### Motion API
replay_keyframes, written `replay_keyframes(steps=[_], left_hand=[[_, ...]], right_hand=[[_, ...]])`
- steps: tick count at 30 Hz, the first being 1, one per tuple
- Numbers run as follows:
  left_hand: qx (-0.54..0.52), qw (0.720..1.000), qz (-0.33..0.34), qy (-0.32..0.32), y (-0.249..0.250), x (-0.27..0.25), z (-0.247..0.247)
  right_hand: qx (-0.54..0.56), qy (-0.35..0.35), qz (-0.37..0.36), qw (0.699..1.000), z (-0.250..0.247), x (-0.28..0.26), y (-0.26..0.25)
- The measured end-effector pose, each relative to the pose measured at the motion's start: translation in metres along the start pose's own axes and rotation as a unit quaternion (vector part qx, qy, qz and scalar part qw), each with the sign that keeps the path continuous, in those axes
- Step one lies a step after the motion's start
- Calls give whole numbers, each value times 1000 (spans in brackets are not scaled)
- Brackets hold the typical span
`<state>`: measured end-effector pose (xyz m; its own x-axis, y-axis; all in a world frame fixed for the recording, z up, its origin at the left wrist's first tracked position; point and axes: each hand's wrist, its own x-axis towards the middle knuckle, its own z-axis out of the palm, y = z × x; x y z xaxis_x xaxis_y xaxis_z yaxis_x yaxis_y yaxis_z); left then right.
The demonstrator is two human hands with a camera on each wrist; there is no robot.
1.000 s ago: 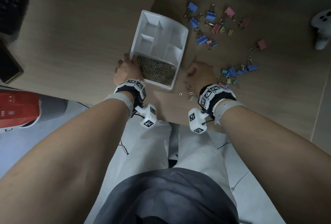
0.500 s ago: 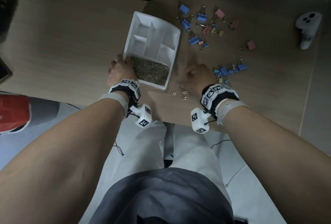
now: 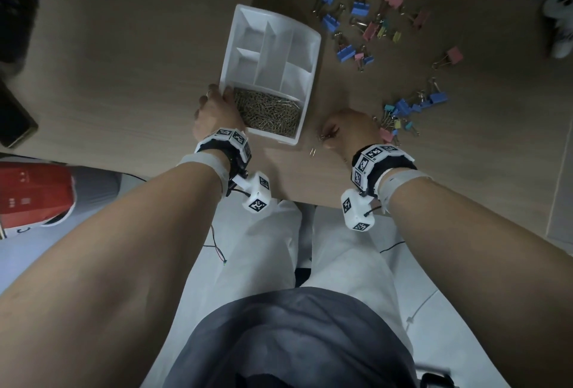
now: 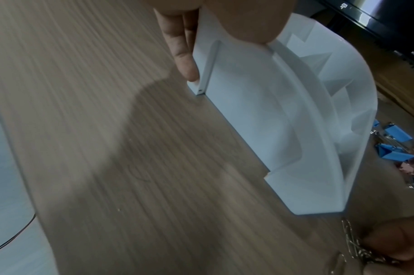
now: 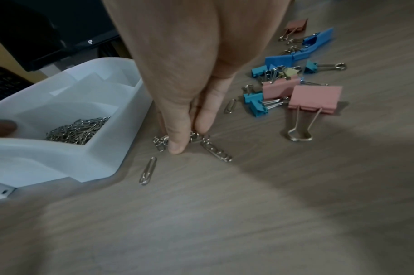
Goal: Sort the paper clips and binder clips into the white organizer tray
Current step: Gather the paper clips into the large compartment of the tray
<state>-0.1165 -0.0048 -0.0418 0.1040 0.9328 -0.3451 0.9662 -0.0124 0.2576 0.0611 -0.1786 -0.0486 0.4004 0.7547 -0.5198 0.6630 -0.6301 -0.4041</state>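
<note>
**Op:** My right hand (image 5: 191, 119) is down on the desk (image 3: 124, 46) just right of the tray (image 3: 313, 55), thumb and finger pinching a small bunch of clips (image 5: 196, 138). My left hand (image 3: 214, 114) grips the tray's near-left corner, thumb over the rim.

**Obs:** Risk?

**Op:** The bunch looks tangled. If I lift, one tail clip (image 5: 216, 150) may drop off or drag along the desk. A loose clip (image 5: 148, 171) lies apart, nearer me, so I'd judge this pinch misses it. Another (image 5: 230, 106) lies against the binder clips (image 5: 295, 93); a careless sweep could snag those.

**Obs:** Orientation?

**Op:** The tray's long axis runs away from me, tilted slightly right. The near compartment (image 3: 266, 114) holds the clip heap; the far ones look empty. The loose clip points roughly along the tray wall.
</note>
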Motion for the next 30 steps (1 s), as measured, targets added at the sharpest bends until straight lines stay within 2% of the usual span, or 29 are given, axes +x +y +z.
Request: replay_keyframes(steps=[10, 18, 22, 24, 27, 30], left_hand=[[-3, 1000, -1, 10, -1, -1, 1], [4, 1000, 2, 12, -1, 1, 2], [5, 1000, 3, 9, 0, -1, 1], [4, 1000, 3, 12, 1, -2, 1], [4, 1000, 1, 13, 0, -1, 2], [6, 1000, 3, 17, -1, -1, 2]], right_hand=[[-19, -1, 20, 1000, -4, 6, -8], [30, 5, 28, 999, -4, 11, -10], [106, 39, 8, 994, -13, 15, -19], [159, 71, -32, 984, -17, 18, -32], [213, 67, -106, 969, -20, 22, -64], [230, 73, -99, 965, -20, 25, -77]])
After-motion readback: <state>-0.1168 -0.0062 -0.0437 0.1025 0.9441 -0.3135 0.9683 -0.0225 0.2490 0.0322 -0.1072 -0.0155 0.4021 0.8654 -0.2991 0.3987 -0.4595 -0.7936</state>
